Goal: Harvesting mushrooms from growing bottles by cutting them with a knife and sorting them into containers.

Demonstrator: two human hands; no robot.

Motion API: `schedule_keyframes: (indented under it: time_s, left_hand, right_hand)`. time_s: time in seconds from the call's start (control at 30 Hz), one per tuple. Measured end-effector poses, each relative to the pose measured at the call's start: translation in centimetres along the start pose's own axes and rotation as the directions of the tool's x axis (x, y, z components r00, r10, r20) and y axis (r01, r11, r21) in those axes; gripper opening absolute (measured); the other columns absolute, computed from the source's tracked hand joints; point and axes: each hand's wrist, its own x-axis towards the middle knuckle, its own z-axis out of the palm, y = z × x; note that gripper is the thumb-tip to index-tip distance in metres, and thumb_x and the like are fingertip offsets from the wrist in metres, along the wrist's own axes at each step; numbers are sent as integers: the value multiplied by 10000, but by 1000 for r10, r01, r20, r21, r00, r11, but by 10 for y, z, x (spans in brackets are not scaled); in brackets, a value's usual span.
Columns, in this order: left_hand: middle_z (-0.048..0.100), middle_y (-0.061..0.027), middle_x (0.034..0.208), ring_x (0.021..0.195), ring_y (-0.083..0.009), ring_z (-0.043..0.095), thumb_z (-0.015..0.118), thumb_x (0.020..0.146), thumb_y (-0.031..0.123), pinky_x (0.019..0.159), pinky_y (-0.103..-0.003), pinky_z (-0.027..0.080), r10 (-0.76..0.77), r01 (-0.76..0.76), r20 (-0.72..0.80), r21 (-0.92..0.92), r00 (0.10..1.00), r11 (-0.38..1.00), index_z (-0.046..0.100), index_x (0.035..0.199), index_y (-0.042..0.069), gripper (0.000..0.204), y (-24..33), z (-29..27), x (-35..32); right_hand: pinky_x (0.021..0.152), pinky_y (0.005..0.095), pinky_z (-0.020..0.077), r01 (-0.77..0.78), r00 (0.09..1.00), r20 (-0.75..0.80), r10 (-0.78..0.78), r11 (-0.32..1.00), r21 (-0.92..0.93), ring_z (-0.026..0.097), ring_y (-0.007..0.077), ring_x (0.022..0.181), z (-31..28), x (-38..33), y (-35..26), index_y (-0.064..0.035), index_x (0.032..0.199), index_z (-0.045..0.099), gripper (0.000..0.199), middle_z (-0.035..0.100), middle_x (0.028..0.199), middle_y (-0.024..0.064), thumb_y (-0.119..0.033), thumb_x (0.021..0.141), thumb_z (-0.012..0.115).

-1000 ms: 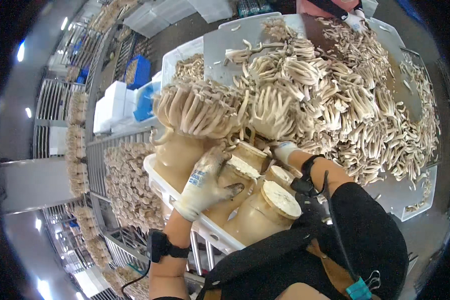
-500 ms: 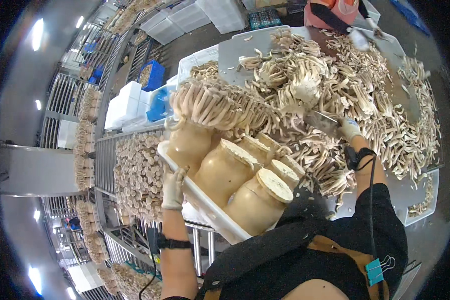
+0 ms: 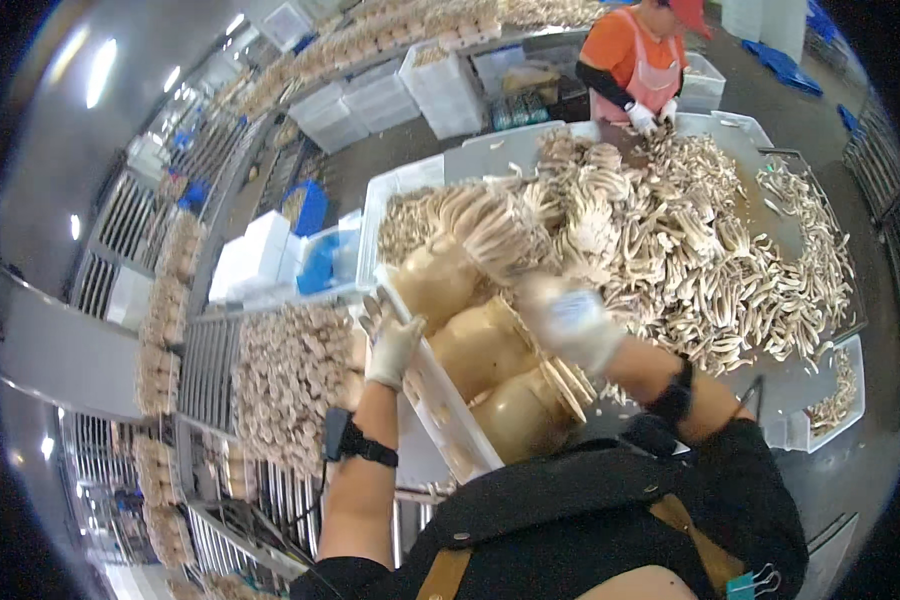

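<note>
A white plastic tray (image 3: 448,425) is tilted in front of me, holding several tan, bulging cultivation bottles (image 3: 485,350). My left hand (image 3: 395,348), in a white glove, grips its left rim. From the far bottles a cluster of long-stemmed mushrooms (image 3: 495,228) leans toward the table, while the nearer ones show pale, flat tops. My gloved right hand (image 3: 578,325) is closed and blurred by motion beside the far bottles. Half a second ago it held a broad-bladed knife; now the blade is lost in the blur. Beyond it a heap of loose mushrooms (image 3: 695,245) covers much of the metal table.
Across the table a person in a pink apron (image 3: 655,80) handles mushrooms with gloved hands. White bins stand at the table's left end (image 3: 370,225) and right corner (image 3: 850,400). Left of me, a roller rack (image 3: 205,370) carries more mushroom bottles (image 3: 295,385).
My right hand has swept left from the heap to the tray's bottles. Much of the mushroom growth along the tray's far side is gone from the bottles. The tray has shifted slightly right.
</note>
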Motion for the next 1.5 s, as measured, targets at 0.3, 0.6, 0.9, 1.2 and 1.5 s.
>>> schedule_keyframes:
  time_s: [0.3,0.6,0.9,1.2,1.5]
  left_hand:
    - [109,-319,1433,1350,-432,61,631,735,336,1109,-430,87,-41,49,-84,92,996,995,126,1407,-27,915,32,-25,-26]
    - [376,-327,1287,1206,-399,405,493,834,523,1002,-406,324,334,-341,-107,-55,936,939,278,1337,-82,816,125,-117,136]
    - [565,-229,1133,1001,-349,578,344,915,460,885,-400,444,322,-468,423,307,847,829,379,1328,120,537,35,2,257]
    - [557,-121,1202,1043,-247,546,467,861,137,967,-362,385,229,-412,534,253,814,875,375,1335,53,490,31,31,241]
    - [466,-43,1297,1194,-195,432,450,884,211,936,-325,396,784,-855,378,381,492,353,336,1365,48,521,109,10,211]
  right_hand:
    - [712,394,508,-579,787,537,304,665,473,635,327,815,-18,117,-18,43,1155,453,331,634,923,202,-134,883,388]
    - [721,447,499,-329,888,418,194,902,280,627,374,797,-18,146,-22,57,1192,398,385,629,879,226,-116,848,410]
    - [769,453,479,-460,812,544,209,803,378,618,360,870,65,143,-17,-8,1166,482,343,622,955,230,-188,885,404]
    - [796,419,442,-647,760,570,311,440,623,576,376,931,88,71,1,-45,1157,508,371,606,985,218,-310,899,477]
    - [736,418,493,-441,801,529,281,874,203,608,347,882,70,-7,54,-70,1214,448,398,567,1052,194,-172,831,488]
